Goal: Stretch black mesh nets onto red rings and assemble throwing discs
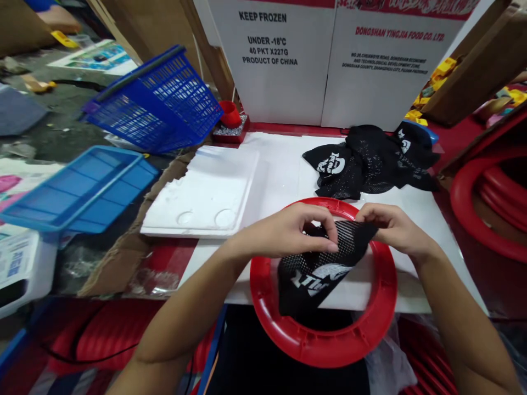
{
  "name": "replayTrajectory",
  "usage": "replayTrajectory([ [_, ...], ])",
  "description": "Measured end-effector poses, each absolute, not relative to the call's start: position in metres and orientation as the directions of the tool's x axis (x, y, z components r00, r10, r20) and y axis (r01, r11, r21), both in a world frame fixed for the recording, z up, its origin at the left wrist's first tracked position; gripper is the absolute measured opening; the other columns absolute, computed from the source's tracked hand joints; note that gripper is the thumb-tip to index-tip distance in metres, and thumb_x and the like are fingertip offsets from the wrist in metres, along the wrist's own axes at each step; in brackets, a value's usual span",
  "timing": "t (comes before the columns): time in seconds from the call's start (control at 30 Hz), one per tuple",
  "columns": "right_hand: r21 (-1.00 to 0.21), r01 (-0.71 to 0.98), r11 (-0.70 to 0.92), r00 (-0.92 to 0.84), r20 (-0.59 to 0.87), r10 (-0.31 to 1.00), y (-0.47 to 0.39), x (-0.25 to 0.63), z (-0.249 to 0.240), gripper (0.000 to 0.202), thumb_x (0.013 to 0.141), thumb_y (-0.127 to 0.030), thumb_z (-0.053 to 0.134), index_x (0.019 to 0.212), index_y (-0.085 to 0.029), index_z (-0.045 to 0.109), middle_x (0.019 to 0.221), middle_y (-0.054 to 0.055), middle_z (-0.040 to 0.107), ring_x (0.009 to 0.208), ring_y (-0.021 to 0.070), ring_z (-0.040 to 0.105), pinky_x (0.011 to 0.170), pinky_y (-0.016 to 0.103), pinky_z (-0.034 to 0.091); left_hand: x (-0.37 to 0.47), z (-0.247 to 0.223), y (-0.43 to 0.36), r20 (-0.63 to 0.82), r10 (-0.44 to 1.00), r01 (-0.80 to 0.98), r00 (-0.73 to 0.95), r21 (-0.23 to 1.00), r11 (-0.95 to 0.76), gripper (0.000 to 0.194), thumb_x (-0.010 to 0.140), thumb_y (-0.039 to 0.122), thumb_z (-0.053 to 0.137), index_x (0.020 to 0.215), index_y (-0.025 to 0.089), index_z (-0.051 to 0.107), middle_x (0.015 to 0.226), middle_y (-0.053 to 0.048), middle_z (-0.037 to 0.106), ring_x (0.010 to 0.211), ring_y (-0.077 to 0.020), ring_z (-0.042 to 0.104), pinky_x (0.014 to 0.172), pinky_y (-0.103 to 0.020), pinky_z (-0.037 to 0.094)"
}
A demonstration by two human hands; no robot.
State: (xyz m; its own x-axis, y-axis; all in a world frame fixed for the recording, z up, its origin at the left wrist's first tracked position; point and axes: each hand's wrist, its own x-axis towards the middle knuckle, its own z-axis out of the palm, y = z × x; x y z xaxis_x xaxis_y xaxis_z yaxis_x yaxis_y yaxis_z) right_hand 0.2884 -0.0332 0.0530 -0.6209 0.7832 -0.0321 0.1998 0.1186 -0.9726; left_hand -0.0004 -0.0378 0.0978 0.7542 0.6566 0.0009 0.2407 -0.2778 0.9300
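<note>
A black mesh piece with white print (325, 274) hangs between my two hands, over a red plastic ring (321, 343). My right hand (389, 227) pinches its upper right corner. My left hand (302, 230) is at the upper left of the mesh, thumb and fingertips curled close together at its edge. The ring lies partly on the white work surface and juts out over its front edge, above my lap. More black mesh pieces with white print (370, 159) lie in a heap behind the ring.
A white foam slab (201, 192) lies to the left. Beyond it stand a tilted blue basket (160, 104), a blue tray (82, 186) and a small red cup (229, 114). A printed white carton (288, 82) walls off the back. More red rings (465, 208) are stacked at right.
</note>
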Motion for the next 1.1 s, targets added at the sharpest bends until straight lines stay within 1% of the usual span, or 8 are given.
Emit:
replayTrajectory([
  [0.1, -0.965, 0.259, -0.032, -0.601, -0.187, 0.777, -0.033, 0.281, 0.056, 0.034, 0.088, -0.045, 0.082, 0.111, -0.026, 0.067, 0.096, 0.002, 0.077, 0.085, 0.0205, 0.074, 0.072, 0.032, 0.058, -0.014, 0.1, -0.032, -0.112, 0.672, 0.388, 0.732, 0.879, -0.277, 0.005, 0.093, 0.025, 0.073, 0.094, 0.02, 0.075, 0.095, 0.0, 0.076, 0.087, -0.0154, 0.068, 0.08, -0.029, 0.051],
  [0.27, -0.777, 0.603, 0.183, -0.469, -0.159, 0.869, -0.022, 0.266, 0.041, 0.015, 0.093, -0.036, 0.075, 0.101, -0.024, 0.071, 0.099, 0.003, 0.077, 0.093, 0.0208, 0.071, 0.081, 0.034, 0.053, -0.022, 0.081, -0.026, -0.335, 0.687, 0.712, 0.645, 0.591, -0.379, 0.008, 0.09, 0.027, 0.072, 0.094, 0.02, 0.074, 0.093, -0.003, 0.074, 0.081, -0.0184, 0.066, 0.07, -0.03, 0.047],
  [0.43, -0.63, 0.677, 0.381, -0.549, -0.087, 0.831, -0.024, 0.263, 0.039, 0.013, 0.102, -0.034, 0.063, 0.106, -0.027, 0.073, 0.095, 0.001, 0.078, 0.083, 0.0194, 0.07, 0.076, 0.034, 0.05, -0.005, 0.069, -0.035, -0.175, 0.759, 0.768, 0.627, 0.305, -0.564, 0.019, 0.098, 0.035, 0.068, 0.105, 0.018, 0.073, 0.112, -0.011, 0.071, 0.088, -0.0241, 0.069, 0.073, -0.034, 0.048],
  [0.5, -0.593, 0.651, 0.474, -0.597, -0.013, 0.802, -0.025, 0.261, 0.042, 0.018, 0.105, -0.032, 0.058, 0.108, -0.028, 0.075, 0.103, 0.001, 0.079, 0.091, 0.021, 0.071, 0.083, 0.036, 0.051, 0.005, 0.061, -0.032, -0.023, 0.77, 0.733, 0.637, 0.324, -0.597, 0.024, 0.099, 0.032, 0.067, 0.117, 0.017, 0.07, 0.126, -0.015, 0.069, 0.102, -0.0277, 0.069, 0.08, -0.037, 0.052],
  [0.57, -0.58, 0.611, 0.538, -0.624, 0.065, 0.779, -0.025, 0.259, 0.043, 0.021, 0.107, -0.031, 0.055, 0.11, -0.028, 0.075, 0.111, 0.003, 0.079, 0.1, 0.023, 0.071, 0.09, 0.038, 0.052, 0.013, 0.051, -0.026, 0.102, 0.746, 0.639, 0.658, 0.449, -0.625, 0.025, 0.099, 0.025, 0.065, 0.123, 0.017, 0.067, 0.129, -0.014, 0.07, 0.113, -0.0283, 0.068, 0.09, -0.039, 0.054],
  [0.73, -0.518, 0.655, 0.55, -0.541, 0.187, 0.82, -0.018, 0.255, 0.035, 0.025, 0.107, -0.036, 0.056, 0.098, -0.025, 0.076, 0.096, 0.006, 0.078, 0.09, 0.0247, 0.069, 0.082, 0.04, 0.051, 0.019, 0.03, -0.008, 0.152, 0.781, 0.43, 0.606, 0.763, -0.482, 0.011, 0.1, 0.02, 0.063, 0.107, 0.02, 0.072, 0.108, -0.005, 0.079, 0.097, -0.0206, 0.072, 0.089, -0.036, 0.054],
  [0.9, -0.601, 0.674, 0.431, -0.393, 0.202, 0.897, -0.012, 0.251, 0.024, 0.013, 0.1, -0.034, 0.066, 0.106, -0.028, 0.076, 0.099, 0.003, 0.08, 0.088, 0.0239, 0.071, 0.081, 0.038, 0.052, 0.02, 0.023, -0.002, 0.188, 0.869, 0.422, 0.458, 0.814, -0.399, 0.006, 0.099, 0.023, 0.067, 0.098, 0.02, 0.071, 0.096, -0.002, 0.077, 0.089, -0.0182, 0.07, 0.082, -0.033, 0.052],
  [1.1, -0.691, 0.624, 0.366, -0.362, 0.16, 0.918, -0.013, 0.25, 0.024, 0.01, 0.102, -0.034, 0.063, 0.101, -0.026, 0.069, 0.088, 0.0, 0.076, 0.076, 0.0193, 0.068, 0.069, 0.031, 0.048, 0.024, 0.015, 0.002, 0.229, 0.872, 0.453, 0.433, 0.781, -0.43, 0.006, 0.095, 0.018, 0.069, 0.099, 0.02, 0.065, 0.096, -0.002, 0.075, 0.085, -0.0168, 0.066, 0.077, -0.031, 0.048],
])
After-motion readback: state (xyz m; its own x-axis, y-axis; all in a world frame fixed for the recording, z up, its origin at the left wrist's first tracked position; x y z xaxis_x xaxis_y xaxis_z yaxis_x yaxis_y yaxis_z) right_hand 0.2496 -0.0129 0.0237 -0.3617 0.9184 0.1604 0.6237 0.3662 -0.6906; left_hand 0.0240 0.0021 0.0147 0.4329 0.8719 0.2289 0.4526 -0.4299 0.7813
